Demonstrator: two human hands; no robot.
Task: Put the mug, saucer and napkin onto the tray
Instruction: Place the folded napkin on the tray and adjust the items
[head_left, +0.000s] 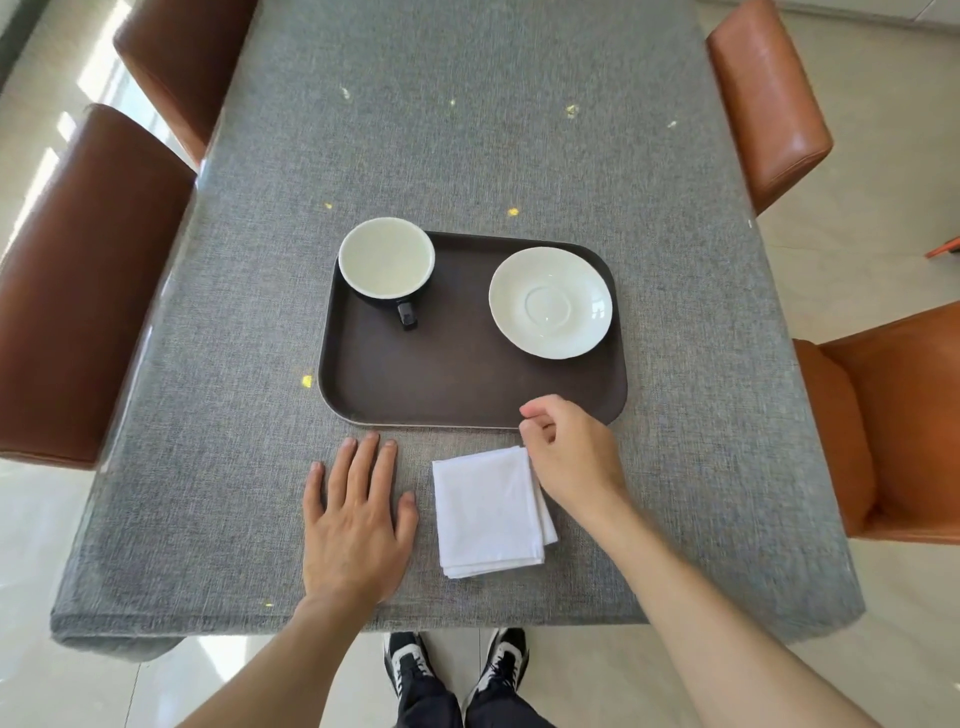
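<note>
A dark brown tray (457, 374) lies on the grey table. In its far left corner stands a black mug (387, 262) with a white inside and its handle toward me. A white saucer (550, 302) sits on the tray's right side. A folded white napkin (485, 512) lies on the tablecloth just in front of the tray. My right hand (569, 452) is at the napkin's far right corner, fingers curled and touching its edge. My left hand (358, 519) rests flat on the table, left of the napkin, fingers spread.
The table (467, 130) is covered with a grey cloth. Brown chairs (88, 291) stand along its left side and orange chairs (769, 98) along its right. My shoes (457, 670) show below the near table edge.
</note>
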